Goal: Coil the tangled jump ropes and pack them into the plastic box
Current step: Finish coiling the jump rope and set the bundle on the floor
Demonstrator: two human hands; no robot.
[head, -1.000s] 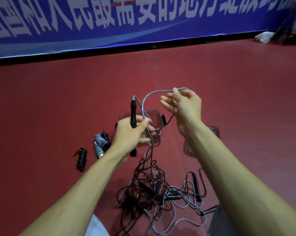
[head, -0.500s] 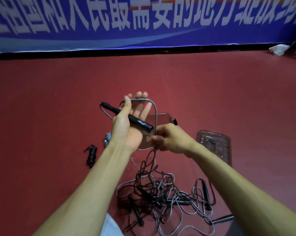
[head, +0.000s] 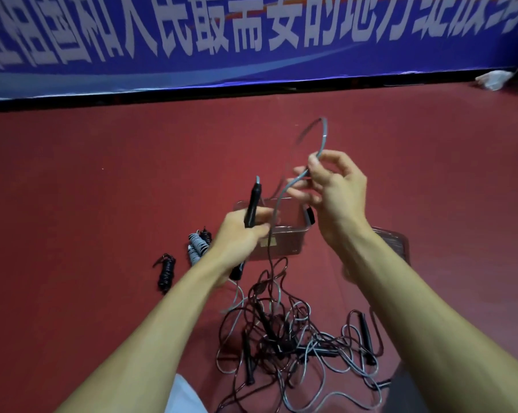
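A dull red floor (head: 102, 204) carries everything and runs far back to the foot of a blue banner (head: 251, 55). Near the middle lies a loose tangle of jump ropes (head: 296, 347), black and grey cords crossing with several black handles among them; one grey rope (head: 277, 222) rises off the floor from it. Just beyond the tangle stands a clear plastic box (head: 284, 248), open at the top. Its clear lid (head: 397, 242) lies flat to the right of it. To the left of the box lie coiled bundles: a grey coil (head: 195, 248) touching a black coil (head: 205, 235), and a lone black coil (head: 166, 272) farther left. A crumpled white bag (head: 493, 79) lies at the far right.
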